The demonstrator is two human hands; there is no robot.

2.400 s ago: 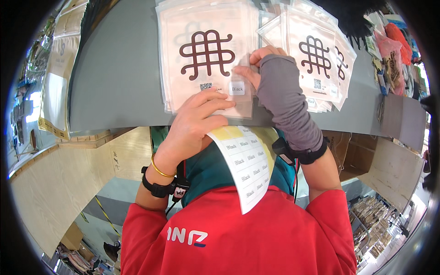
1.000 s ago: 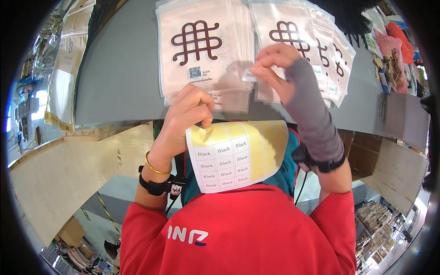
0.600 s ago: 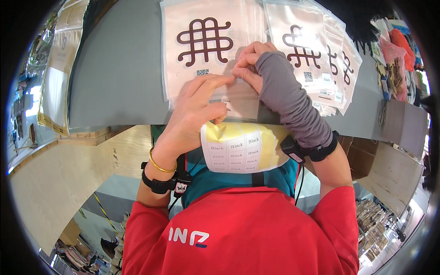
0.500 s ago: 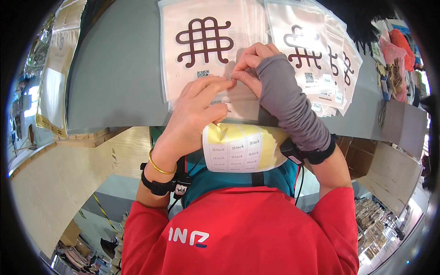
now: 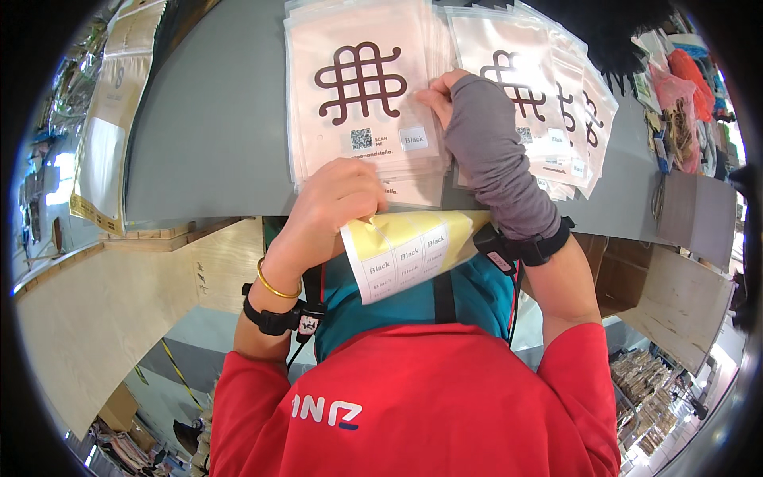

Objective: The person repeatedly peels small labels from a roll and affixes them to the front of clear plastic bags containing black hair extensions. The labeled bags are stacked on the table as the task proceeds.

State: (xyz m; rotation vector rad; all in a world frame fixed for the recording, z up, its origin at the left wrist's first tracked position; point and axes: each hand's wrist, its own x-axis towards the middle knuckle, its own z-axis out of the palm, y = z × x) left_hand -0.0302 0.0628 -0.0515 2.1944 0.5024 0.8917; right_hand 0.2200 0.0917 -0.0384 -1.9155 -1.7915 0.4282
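My left hand [image 5: 338, 203] is closed on the top edge of a curling sticker sheet [image 5: 397, 258] with yellow backing, below the table edge. Just above it lies the left stack of pale pink translucent zip bags [image 5: 306, 75], printed with a dark knot design and a code square. A small white label [image 5: 413, 139] shows on the top bag. My right hand [image 5: 453, 103], in a grey sleeve, pinches the right edge of that stack. Beside it are more labelled bags [image 5: 481, 44], fanned out on the right.
Grey table [image 5: 199, 119]; long gold packaging [image 5: 99, 151] along its left; black fringed material [image 5: 620, 36] at back right; coloured bundles [image 5: 687, 83] and a pale board [image 5: 695, 207] at right. Wooden panels [image 5: 95, 318] and an open compartment [image 5: 616, 274] sit below the table.
My fingers have moved off the white label, which now shows on the top bag. My right hand rose to the stack's edge; my left hand dropped lower with the sheet.
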